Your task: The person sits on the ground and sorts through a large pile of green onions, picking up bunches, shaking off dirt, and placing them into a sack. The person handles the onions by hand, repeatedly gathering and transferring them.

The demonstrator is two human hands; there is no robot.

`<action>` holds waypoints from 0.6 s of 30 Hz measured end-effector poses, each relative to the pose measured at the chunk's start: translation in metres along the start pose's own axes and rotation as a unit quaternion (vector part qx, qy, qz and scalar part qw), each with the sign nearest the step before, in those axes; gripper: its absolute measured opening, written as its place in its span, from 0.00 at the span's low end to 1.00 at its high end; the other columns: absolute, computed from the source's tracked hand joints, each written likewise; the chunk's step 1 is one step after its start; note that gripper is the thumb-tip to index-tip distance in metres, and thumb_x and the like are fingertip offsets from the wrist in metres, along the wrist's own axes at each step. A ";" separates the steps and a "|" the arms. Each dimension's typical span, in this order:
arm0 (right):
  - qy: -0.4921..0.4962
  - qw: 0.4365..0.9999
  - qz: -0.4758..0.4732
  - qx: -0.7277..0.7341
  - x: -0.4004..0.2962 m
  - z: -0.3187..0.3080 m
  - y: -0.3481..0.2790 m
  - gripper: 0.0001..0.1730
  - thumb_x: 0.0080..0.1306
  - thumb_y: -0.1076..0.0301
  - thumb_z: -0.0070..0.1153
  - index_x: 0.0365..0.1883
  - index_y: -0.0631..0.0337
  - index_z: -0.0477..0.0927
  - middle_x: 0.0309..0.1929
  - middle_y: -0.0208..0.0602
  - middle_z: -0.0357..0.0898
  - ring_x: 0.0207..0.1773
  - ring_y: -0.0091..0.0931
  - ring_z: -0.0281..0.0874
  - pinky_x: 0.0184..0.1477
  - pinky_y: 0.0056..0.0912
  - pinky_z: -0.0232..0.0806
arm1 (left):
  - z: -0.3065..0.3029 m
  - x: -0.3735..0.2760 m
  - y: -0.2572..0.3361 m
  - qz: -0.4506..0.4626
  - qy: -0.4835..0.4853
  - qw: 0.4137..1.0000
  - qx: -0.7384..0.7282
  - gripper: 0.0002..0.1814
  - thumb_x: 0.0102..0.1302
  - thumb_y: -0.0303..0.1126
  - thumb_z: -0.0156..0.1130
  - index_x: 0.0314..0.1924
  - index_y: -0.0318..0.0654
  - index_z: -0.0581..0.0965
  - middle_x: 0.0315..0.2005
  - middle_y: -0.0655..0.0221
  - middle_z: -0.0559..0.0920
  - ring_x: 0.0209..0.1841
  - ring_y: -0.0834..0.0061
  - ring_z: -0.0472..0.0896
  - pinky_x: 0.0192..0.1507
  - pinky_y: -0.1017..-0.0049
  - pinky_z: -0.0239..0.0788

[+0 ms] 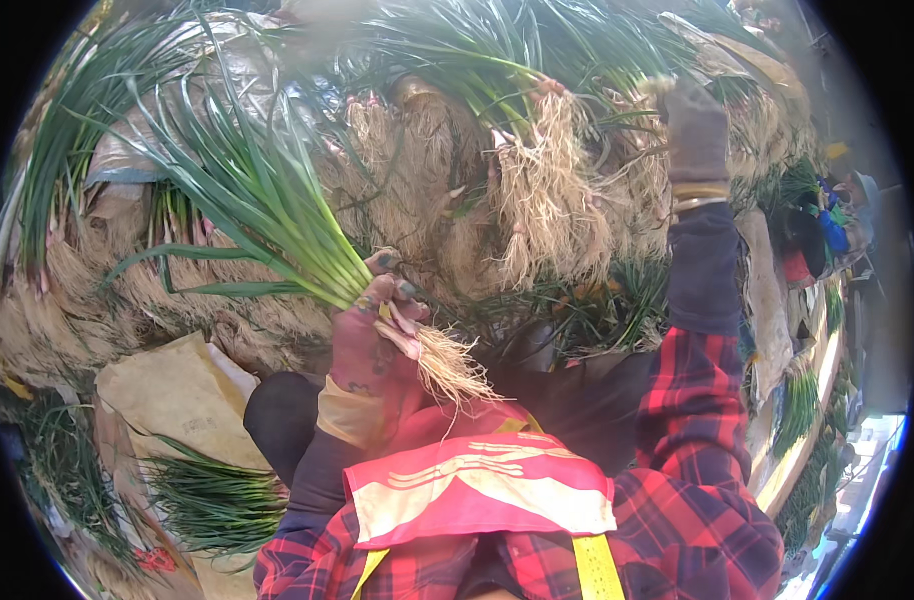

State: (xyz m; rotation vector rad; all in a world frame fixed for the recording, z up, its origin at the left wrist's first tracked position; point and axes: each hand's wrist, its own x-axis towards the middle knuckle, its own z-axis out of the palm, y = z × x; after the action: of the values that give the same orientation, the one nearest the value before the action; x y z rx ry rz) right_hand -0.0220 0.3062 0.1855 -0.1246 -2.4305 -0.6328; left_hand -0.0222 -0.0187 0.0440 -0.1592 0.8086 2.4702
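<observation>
A bunch of green-leaved allium plants (307,232) with pale pink bulbs and stringy roots lies in my gloved left hand (378,315), whose fingers close round the stems just above the bulbs. The leaves fan out to the upper left, and the roots hang toward my lap. My gloved right hand (693,120) reaches far forward at the upper right, over the heap of rooted plants (554,180). Blur hides its fingertips, and whether it grips anything cannot be made out.
More plants with matted roots (397,172) are heaped across the front. At the lower left, a bundle of thin green plants (216,499) lies beside a tan sheet (179,390). Another person (832,217) is at the far right, near wooden boards (794,465).
</observation>
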 end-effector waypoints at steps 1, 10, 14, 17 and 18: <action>0.059 0.997 -0.013 0.044 0.012 0.010 0.002 0.07 0.58 0.67 0.49 0.34 0.52 0.76 0.27 0.30 0.74 0.30 0.21 0.72 0.32 0.19 0.66 | -0.003 0.004 -0.003 -0.012 -0.006 1.000 -0.020 0.12 0.58 0.28 0.51 0.43 0.34 0.67 0.20 0.67 0.74 0.16 0.75 0.74 0.24 0.73 0.72; -0.086 0.971 -0.112 0.193 0.038 0.073 -0.053 0.05 0.57 0.72 0.48 0.33 0.55 0.73 0.24 0.28 0.72 0.28 0.17 0.70 0.27 0.17 0.67 | -0.004 0.002 -0.002 -0.009 -0.037 0.997 -0.069 0.13 0.61 0.40 0.49 0.24 0.41 0.68 0.13 0.70 0.69 0.14 0.72 0.69 0.31 0.67 0.66; -0.173 0.957 0.025 0.233 0.024 0.056 -0.059 0.05 0.59 0.73 0.45 0.32 0.59 0.73 0.23 0.24 0.72 0.25 0.16 0.69 0.26 0.14 0.67 | -0.006 0.003 -0.004 -0.019 -0.040 0.995 -0.088 0.13 0.60 0.42 0.50 0.24 0.42 0.69 0.19 0.71 0.71 0.21 0.72 0.72 0.32 0.67 0.66; -0.088 0.981 -0.099 0.139 0.015 0.039 -0.067 0.08 0.60 0.70 0.45 0.33 0.61 0.76 0.25 0.28 0.74 0.25 0.19 0.69 0.27 0.17 0.65 | -0.012 0.008 -0.007 -0.043 -0.004 0.996 -0.084 0.12 0.60 0.43 0.50 0.27 0.43 0.69 0.21 0.70 0.72 0.23 0.71 0.74 0.29 0.69 0.69; -0.128 0.956 0.008 0.262 0.010 0.034 -0.073 0.09 0.60 0.70 0.45 0.35 0.59 0.76 0.27 0.31 0.74 0.28 0.22 0.71 0.30 0.21 0.66 | -0.013 0.008 -0.006 -0.056 -0.016 0.994 -0.091 0.13 0.61 0.43 0.50 0.28 0.42 0.69 0.22 0.70 0.73 0.23 0.70 0.74 0.25 0.71 0.69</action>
State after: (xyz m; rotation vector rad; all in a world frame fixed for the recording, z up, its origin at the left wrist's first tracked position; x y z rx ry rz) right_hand -0.0657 0.2578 0.1378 -0.0075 -2.7554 0.0584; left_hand -0.0262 -0.0186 0.0287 -0.2226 0.5453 2.4309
